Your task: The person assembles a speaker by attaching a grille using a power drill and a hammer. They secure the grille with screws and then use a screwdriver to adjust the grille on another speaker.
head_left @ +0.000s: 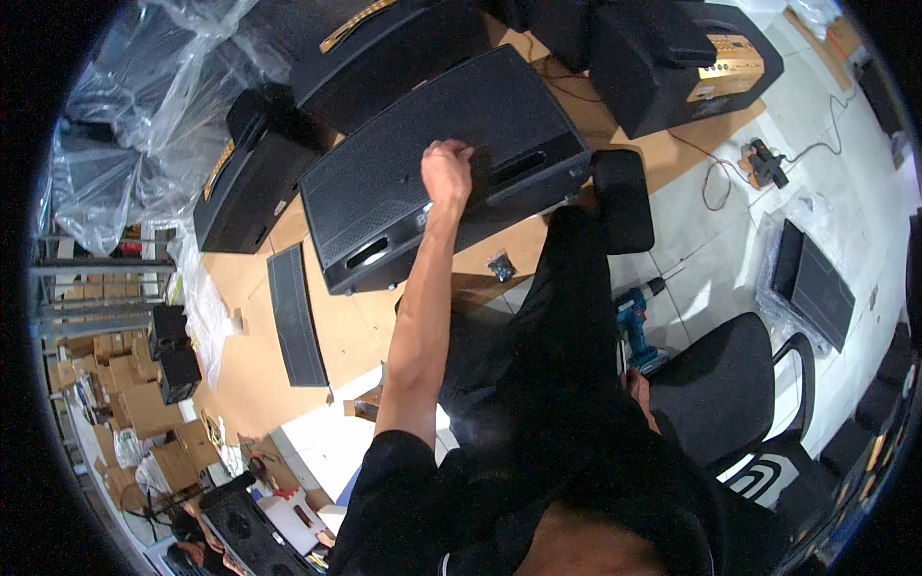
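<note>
A large black loudspeaker cabinet [384, 216] with a perforated front and slot-shaped handles lies in front of me. My left hand [448, 171] is over its upper face, fingers curled together. Whatever they may hold is too small to make out. Low at the right, beside my leg, my right hand [641, 396] shows only in part, its fingers mostly hidden. Closest to it is a blue cordless drill [632, 322] with a black chuck. A small clear bag of dark parts [500, 266] lies on the cardboard just below the cabinet.
More black speakers [653, 77] stand behind and at the left [254, 182]. A curved black grille [298, 317] lies on brown cardboard [351, 326]. At the right are a black chair [720, 384], a wrapped black panel [816, 288] and a power strip with cables [764, 165]. Plastic sheeting [154, 125] hangs at upper left.
</note>
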Demonstrator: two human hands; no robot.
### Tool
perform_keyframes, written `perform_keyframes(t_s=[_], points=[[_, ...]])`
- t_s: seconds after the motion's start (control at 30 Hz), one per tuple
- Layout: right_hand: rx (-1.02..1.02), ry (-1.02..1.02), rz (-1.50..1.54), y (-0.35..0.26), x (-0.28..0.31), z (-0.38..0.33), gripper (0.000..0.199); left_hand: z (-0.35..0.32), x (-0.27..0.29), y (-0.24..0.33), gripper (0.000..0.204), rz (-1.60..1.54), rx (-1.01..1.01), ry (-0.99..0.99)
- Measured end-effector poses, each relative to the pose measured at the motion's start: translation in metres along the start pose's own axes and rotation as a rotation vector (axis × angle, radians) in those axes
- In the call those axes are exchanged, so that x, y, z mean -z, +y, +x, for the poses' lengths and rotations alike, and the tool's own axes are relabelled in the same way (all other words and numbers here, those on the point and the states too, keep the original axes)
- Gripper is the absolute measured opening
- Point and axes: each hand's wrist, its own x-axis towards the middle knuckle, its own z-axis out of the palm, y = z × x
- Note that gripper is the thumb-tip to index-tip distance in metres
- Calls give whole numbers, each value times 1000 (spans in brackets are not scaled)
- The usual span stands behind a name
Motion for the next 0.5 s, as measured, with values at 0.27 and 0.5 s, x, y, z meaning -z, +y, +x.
perform_keyframes(t_s=[0.27, 0.5], points=[[-129, 224, 264, -110, 96, 16, 27, -7, -10, 65, 16, -229, -144, -86], [-202, 220, 256, -147, 127, 67, 29, 12, -60, 112, 15, -303, -96, -330]])
